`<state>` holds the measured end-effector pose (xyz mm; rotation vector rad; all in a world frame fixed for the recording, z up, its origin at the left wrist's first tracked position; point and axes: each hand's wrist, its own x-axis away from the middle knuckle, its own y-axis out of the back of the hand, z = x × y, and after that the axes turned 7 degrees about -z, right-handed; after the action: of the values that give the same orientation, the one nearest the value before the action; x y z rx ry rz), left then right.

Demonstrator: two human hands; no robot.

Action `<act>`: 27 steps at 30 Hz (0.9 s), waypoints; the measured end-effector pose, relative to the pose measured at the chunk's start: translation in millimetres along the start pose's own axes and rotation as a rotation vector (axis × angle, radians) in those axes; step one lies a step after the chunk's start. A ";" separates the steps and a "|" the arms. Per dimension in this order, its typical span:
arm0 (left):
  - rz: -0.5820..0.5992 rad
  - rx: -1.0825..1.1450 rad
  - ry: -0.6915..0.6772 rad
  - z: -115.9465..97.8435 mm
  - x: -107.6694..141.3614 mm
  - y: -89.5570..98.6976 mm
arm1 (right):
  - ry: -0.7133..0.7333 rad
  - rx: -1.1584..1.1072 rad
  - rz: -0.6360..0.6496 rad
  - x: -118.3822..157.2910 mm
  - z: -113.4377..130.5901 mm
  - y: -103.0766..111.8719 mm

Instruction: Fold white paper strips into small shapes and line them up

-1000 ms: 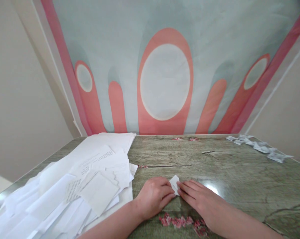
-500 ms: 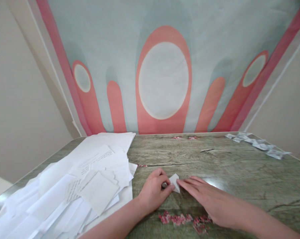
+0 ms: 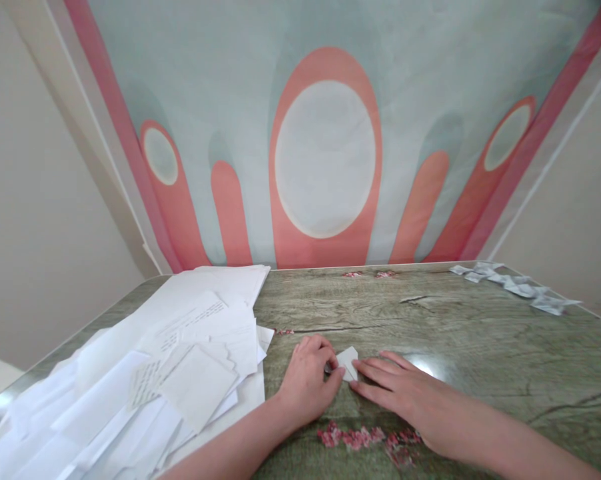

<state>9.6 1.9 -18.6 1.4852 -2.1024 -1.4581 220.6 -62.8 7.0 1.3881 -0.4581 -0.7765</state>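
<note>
Folded paper (image 3: pixel 349 362): a small white piece is lying on the near middle part of the table (image 3: pixel 330 300), between the two hands; its outline is looking angular, one corner is pointing to the far side, and a crease is running across its face.
Left hand (image 3: pixel 308 380): the thumb and forefinger are pinching the left edge of the folded paper with hardly any gap; the other fingers are curling in beside it.
Right hand (image 3: pixel 405 393): the fingers are reaching out almost straight, slightly spread, with their tips touching the right edge of the paper and not wrapping around it.
Floral print (image 3: pixel 353 437): pink blossoms are decorating the tabletop just nearer than the hands; the right wrist is partly covering them.
Tabletop: a grey-green wood-grain pattern with dark cracks is spreading across a smooth surface, and a bright glare (image 3: pixel 428 367) is shining beyond the right hand.
Large sheets (image 3: pixel 240 280): flat white paper is covering the left side and bearing a heap of loose papers (image 3: pixel 198 387), overlapping, some squarish, some with torn edges; a few are showing printed lines too small to read.
Small folded pieces (image 3: pixel 520 288): whitish pointed shapes are lying in a cluster at the far right edge, overlapping, so their number is staying unclear.
Wall covering (image 3: pixel 250 100): pale green-grey material with coral arches and whitish ovals is standing behind the table, its top running out of view.
Hidden: the left fingers are covering part of the paper's left side, and both forearms are being cut off at the near edge.
</note>
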 end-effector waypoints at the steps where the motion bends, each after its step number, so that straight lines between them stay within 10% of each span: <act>1: 0.001 -0.007 0.000 -0.4 -0.2 -0.2 | -0.001 0.004 -0.004 0.0 0.2 -0.7; 27: 0.034 -0.146 0.076 -10.2 -2.6 -1.2 | -0.041 -0.059 0.058 -3.8 -0.8 -4.0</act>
<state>17.9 -2.2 -13.5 1.4209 -1.9236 -1.4837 217.7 -59.4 3.6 1.3005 -0.5009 -0.7663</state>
